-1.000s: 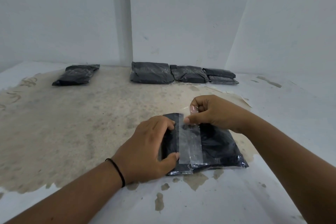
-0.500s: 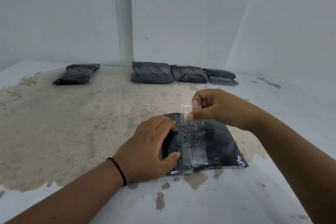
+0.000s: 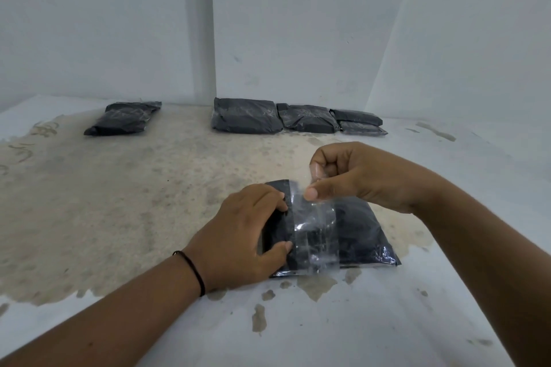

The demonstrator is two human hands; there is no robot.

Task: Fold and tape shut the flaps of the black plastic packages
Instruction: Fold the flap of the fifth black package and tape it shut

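Note:
A black plastic package (image 3: pixel 357 232) lies flat on the worn white surface in front of me. Its clear flap (image 3: pixel 313 229) runs across the package's left part, shiny and wrinkled. My left hand (image 3: pixel 238 235) presses down on the package's left end, thumb and fingers on the flap's edge. My right hand (image 3: pixel 354 176) hovers over the far edge and pinches a clear strip (image 3: pixel 316 173) at the flap's far end between thumb and forefinger, lifting it off the package.
Three black packages lie in a row by the back wall (image 3: pixel 247 119), (image 3: pixel 307 118), (image 3: pixel 357 122), the last a stack of two. Another package (image 3: pixel 125 118) sits apart at the back left. White walls close the back and right. The floor's paint is worn to bare patches.
My right hand has risen and drawn back from the package, peeling the clear strip up with it. The flap now looks wrinkled. My left hand has stayed in place.

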